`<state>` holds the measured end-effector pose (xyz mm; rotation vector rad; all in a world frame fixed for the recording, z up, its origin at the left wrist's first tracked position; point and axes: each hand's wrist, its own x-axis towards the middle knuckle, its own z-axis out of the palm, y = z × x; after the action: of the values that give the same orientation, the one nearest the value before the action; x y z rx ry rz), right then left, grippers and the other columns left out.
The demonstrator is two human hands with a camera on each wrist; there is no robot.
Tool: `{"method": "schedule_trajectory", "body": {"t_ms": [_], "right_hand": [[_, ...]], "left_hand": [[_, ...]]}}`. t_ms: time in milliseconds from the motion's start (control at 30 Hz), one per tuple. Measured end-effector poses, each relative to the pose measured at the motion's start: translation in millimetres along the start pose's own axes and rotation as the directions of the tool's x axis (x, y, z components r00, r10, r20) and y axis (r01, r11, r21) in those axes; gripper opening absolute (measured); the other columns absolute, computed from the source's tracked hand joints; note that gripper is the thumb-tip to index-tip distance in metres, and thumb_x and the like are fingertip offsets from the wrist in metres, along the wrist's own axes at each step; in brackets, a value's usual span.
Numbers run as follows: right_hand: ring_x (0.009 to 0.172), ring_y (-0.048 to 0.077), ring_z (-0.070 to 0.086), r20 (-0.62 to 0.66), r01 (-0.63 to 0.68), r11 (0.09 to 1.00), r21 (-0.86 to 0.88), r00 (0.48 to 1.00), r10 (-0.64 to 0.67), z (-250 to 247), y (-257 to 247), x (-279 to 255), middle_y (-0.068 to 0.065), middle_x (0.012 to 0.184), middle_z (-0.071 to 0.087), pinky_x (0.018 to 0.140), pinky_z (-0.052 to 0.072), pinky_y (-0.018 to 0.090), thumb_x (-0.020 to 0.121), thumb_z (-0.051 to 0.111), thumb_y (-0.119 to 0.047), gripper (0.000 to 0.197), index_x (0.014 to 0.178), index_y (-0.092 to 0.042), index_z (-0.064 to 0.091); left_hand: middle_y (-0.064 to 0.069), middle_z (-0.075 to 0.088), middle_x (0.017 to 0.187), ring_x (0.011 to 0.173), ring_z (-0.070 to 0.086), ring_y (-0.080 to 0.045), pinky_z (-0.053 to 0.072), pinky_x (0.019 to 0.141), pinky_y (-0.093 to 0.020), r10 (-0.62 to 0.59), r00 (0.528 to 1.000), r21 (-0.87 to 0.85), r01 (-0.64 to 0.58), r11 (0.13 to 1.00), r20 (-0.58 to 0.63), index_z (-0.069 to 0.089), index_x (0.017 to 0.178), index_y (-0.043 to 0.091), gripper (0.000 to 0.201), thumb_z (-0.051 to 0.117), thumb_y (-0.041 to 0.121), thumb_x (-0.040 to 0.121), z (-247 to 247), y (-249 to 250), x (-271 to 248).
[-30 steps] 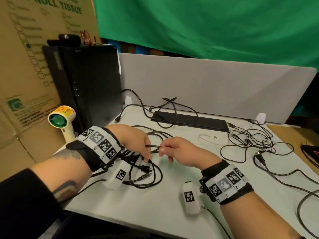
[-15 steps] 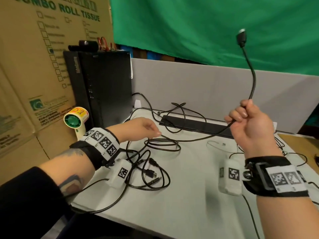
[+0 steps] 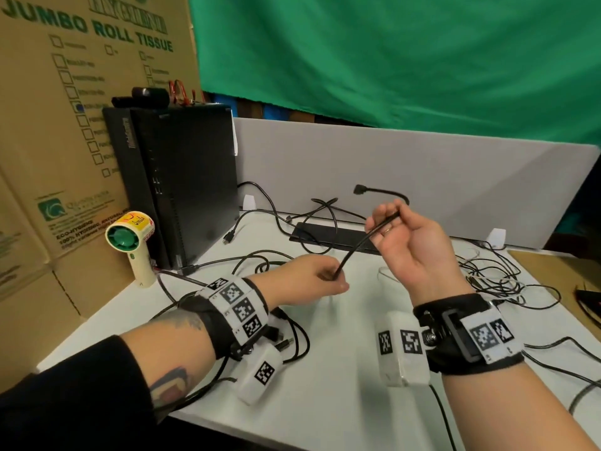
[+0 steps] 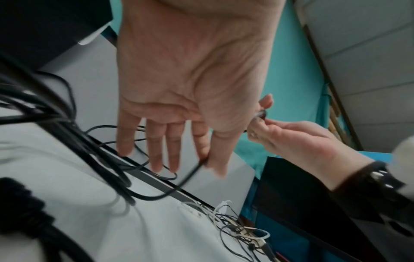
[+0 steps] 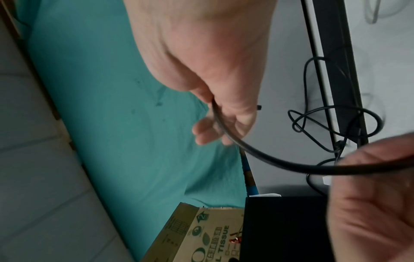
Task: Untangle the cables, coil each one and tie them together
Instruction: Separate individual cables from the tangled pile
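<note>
A black cable (image 3: 354, 252) runs taut between both hands above the white table (image 3: 325, 395). My left hand (image 3: 312, 278) pinches it between thumb and index finger, seen in the left wrist view where the cable (image 4: 190, 175) leaves the thumb. My right hand (image 3: 409, 245) is raised, with its fingers curled round the cable (image 5: 257, 154). The free end with its plug (image 3: 359, 189) arches over behind that hand. Other black cables (image 3: 292, 343) lie looped under my left wrist.
A tangle of thin black and white cables (image 3: 494, 278) lies at the right. A black computer tower (image 3: 182, 180) and a handheld fan (image 3: 133, 242) stand at the left. A flat black bar (image 3: 325, 234) lies below the grey partition (image 3: 422, 177).
My right hand has come down from its high lift, and the plug end now droops behind it. My left hand has risen off the table and pinches the cable closer to the right hand.
</note>
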<state>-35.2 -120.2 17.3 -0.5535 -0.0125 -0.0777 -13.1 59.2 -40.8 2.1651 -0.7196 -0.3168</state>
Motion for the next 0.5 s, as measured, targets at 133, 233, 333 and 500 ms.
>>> {"method": "schedule_trajectory", "body": {"t_ms": [133,233,333,500], "right_hand": [[0.071,0.023,0.075,-0.031,-0.123,0.987,-0.108,0.992,0.120,-4,2,-1,0.008,0.074,0.071,0.073,0.063,0.040,0.106,0.036,-0.010,0.021,0.096,-0.007,0.055],[0.073,0.022,0.075,-0.036,-0.217,0.951,-0.219,0.976,0.214,-4,8,-3,0.008,0.078,0.074,0.064,0.063,0.037,0.106,0.038,-0.013,0.023,0.099,-0.007,0.059],[0.068,0.016,0.074,-0.052,-0.237,0.894,-0.381,0.971,0.235,-3,11,-5,0.004,0.080,0.076,0.062,0.062,0.029,0.106,0.041,-0.019,0.025,0.104,-0.008,0.064],[0.056,0.009,0.065,-0.139,-0.189,0.896,-0.402,0.980,0.145,-6,11,-1,-0.001,0.070,0.071,0.056,0.056,0.023,0.106,0.044,-0.022,0.027,0.105,-0.007,0.066]], "left_hand": [[0.004,0.056,0.135,0.121,0.056,-0.019,0.047,0.104,-0.035,-0.335,0.942,0.440,0.292,0.849,0.020,0.053,0.134,0.023,0.065,0.082,0.039,0.079,-18,-19,-1],[0.003,0.055,0.139,0.124,0.055,-0.022,0.047,0.105,-0.040,-0.459,0.887,0.650,0.321,0.688,0.048,0.048,0.143,0.022,0.078,0.082,0.044,0.077,-23,-32,-1],[0.004,0.065,0.118,0.108,0.061,-0.020,0.049,0.094,-0.033,-0.378,0.920,0.694,0.207,0.690,0.102,0.067,0.122,0.026,0.039,0.075,0.035,0.085,-19,-34,-1],[0.009,0.063,0.096,0.099,0.057,-0.017,0.039,0.098,-0.035,-0.181,0.983,0.586,0.131,0.800,0.026,0.069,0.098,0.031,0.014,0.055,0.035,0.098,-22,-27,2]]}}
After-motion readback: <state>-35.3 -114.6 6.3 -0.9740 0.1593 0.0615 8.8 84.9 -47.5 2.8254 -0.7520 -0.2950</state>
